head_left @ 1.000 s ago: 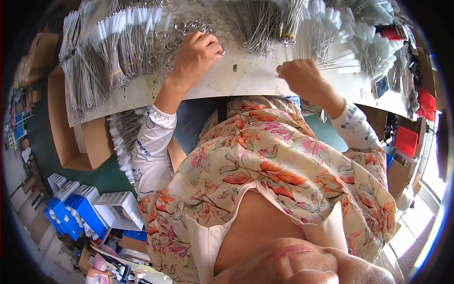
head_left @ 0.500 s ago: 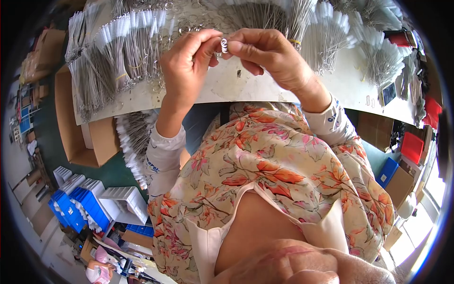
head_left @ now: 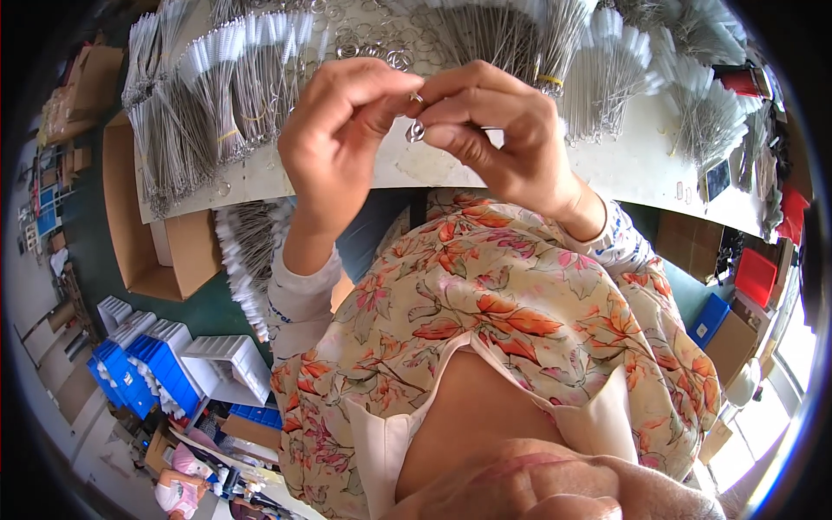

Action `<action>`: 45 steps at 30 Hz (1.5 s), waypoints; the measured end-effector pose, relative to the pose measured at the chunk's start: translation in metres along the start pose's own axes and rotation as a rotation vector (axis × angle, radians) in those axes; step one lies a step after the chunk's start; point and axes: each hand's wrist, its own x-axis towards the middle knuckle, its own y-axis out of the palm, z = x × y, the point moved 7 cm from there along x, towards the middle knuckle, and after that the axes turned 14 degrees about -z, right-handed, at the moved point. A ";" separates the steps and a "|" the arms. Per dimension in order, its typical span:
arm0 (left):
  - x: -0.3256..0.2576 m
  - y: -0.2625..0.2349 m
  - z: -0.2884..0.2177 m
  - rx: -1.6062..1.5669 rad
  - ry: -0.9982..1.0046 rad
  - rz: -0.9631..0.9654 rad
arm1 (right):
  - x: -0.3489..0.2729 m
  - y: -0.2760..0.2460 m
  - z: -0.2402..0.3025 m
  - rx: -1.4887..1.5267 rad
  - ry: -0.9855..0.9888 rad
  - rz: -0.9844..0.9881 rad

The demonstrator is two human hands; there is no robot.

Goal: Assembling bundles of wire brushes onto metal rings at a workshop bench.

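Over the front part of the table, my left hand [head_left: 334,139] and my right hand [head_left: 507,134] meet, both closed in a pinch. Between their fingertips is a small shiny wire coil [head_left: 416,132]; its lower end shows beside my right thumb. My index fingers and left thumb hide most of its upper part, so I cannot tell its full shape. Behind my hands lies a loose pile of metal rings [head_left: 368,39] on the white table [head_left: 260,179].
Bundles of wire-handled brushes with white bristles [head_left: 212,95] cover the table's left; more bundles [head_left: 598,78] stand at the right. An open cardboard box [head_left: 143,234] and blue and white plastic bins [head_left: 165,373] are at lower left. Another person [head_left: 178,485] sits far off.
My hands have come down slightly, and the left has turned outward. The coil shows lower now, less of it visible between the fingertips.
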 end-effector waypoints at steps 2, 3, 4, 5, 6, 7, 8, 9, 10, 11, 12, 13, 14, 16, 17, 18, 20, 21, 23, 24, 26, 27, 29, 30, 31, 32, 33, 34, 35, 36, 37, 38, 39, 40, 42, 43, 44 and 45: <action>-0.006 0.003 0.024 -0.391 -0.430 0.041 | -0.003 0.000 0.003 -0.058 -0.113 -0.032; -0.013 0.009 0.034 -0.671 -0.685 0.105 | -0.006 0.001 0.010 -0.177 -0.326 -0.029; -0.022 0.018 0.038 -0.953 -0.938 0.169 | -0.012 0.004 0.018 -0.296 -0.538 -0.026; -0.022 0.016 0.035 -0.947 -0.893 0.196 | -0.014 0.007 0.023 -0.373 -0.637 -0.024; -0.021 0.014 0.034 -0.946 -0.896 0.195 | -0.013 0.006 0.023 -0.372 -0.635 -0.024; -0.019 0.011 0.032 -0.870 -0.849 0.229 | -0.014 0.007 0.025 -0.393 -0.681 0.009; -0.017 0.008 0.029 -0.794 -0.801 0.262 | -0.016 0.009 0.025 -0.414 -0.726 0.043; -0.015 0.005 0.027 -0.793 -0.804 0.264 | -0.017 0.008 0.022 -0.415 -0.723 0.041; -0.011 0.000 0.025 -0.626 -0.737 0.287 | -0.019 0.010 0.019 -0.419 -0.734 0.069; -0.009 -0.004 0.022 -0.461 -0.667 0.309 | -0.021 0.011 0.017 -0.424 -0.744 0.097; -0.011 -0.003 0.016 -0.458 -0.668 0.307 | -0.019 0.013 0.014 -0.420 -0.743 0.097; -0.007 -0.007 0.005 -0.309 -0.505 0.217 | -0.014 0.011 0.010 -0.321 -0.653 0.087; -0.003 -0.011 -0.004 -0.161 -0.341 0.127 | -0.009 0.010 0.007 -0.223 -0.562 0.076; -0.006 -0.012 -0.008 -0.098 -0.206 0.067 | 0.005 0.006 0.003 0.055 -0.149 0.093; -0.006 -0.016 -0.011 -0.069 -0.094 -0.024 | 0.006 0.004 -0.007 0.211 0.128 0.086; -0.005 -0.020 -0.016 -0.044 0.019 -0.108 | 0.002 0.004 -0.017 0.362 0.407 0.070; -0.005 -0.020 -0.018 -0.047 0.009 -0.121 | 0.000 0.006 -0.023 0.475 0.581 0.057; -0.004 -0.019 -0.018 -0.058 -0.009 -0.100 | -0.005 0.011 -0.029 0.590 0.752 0.047; -0.003 -0.018 -0.017 -0.070 -0.028 -0.078 | -0.002 0.014 -0.027 0.596 0.739 0.007; -0.003 -0.018 -0.013 -0.120 -0.087 -0.069 | -0.001 0.015 -0.026 0.605 0.725 -0.028; -0.002 -0.019 -0.008 -0.167 -0.148 -0.062 | -0.001 0.017 -0.027 0.591 0.724 -0.018; -0.002 -0.018 -0.006 -0.191 -0.167 -0.049 | -0.001 0.018 -0.028 0.574 0.721 -0.011; -0.002 -0.018 -0.002 -0.215 -0.188 -0.037 | 0.000 0.019 -0.029 0.536 0.726 0.005; -0.002 -0.019 0.000 -0.210 -0.212 -0.032 | 0.000 0.020 -0.029 0.501 0.730 0.022; -0.001 -0.020 0.002 -0.206 -0.235 -0.028 | 0.001 0.020 -0.030 0.502 0.732 0.025; 0.000 -0.021 0.002 -0.203 -0.237 -0.030 | 0.004 0.020 -0.031 0.414 0.683 0.049; 0.001 -0.021 0.003 -0.212 -0.239 -0.011 | 0.005 0.019 -0.032 0.325 0.633 0.071; 0.002 -0.021 0.003 -0.220 -0.241 0.007 | 0.006 0.018 -0.034 0.325 0.636 0.071; 0.005 -0.023 0.003 -0.220 -0.244 0.007 | 0.007 0.018 -0.032 0.233 0.557 0.122; 0.010 -0.024 -0.001 -0.198 -0.201 0.021 | 0.008 0.018 -0.030 0.143 0.478 0.173; 0.012 -0.024 -0.004 -0.176 -0.159 0.036 | 0.008 0.019 -0.030 0.143 0.508 0.191; 0.012 -0.026 -0.003 -0.175 -0.162 0.035 | 0.006 0.018 -0.030 0.144 0.510 0.192; 0.011 -0.026 -0.001 -0.181 -0.194 0.048 | 0.006 0.017 -0.027 0.197 0.511 0.201; 0.011 -0.026 0.001 -0.187 -0.227 0.062 | 0.005 0.018 -0.025 0.250 0.512 0.210; 0.010 -0.026 0.008 -0.270 -0.329 0.057 | 0.001 0.019 -0.023 0.284 0.549 0.179; 0.008 -0.024 0.015 -0.353 -0.432 0.053 | -0.001 0.019 -0.025 0.317 0.587 0.146; 0.007 -0.023 0.017 -0.353 -0.434 0.054 | -0.004 0.022 -0.027 0.318 0.588 0.146; 0.005 -0.023 0.020 -0.368 -0.457 0.044 | -0.005 0.023 -0.029 0.290 0.544 0.109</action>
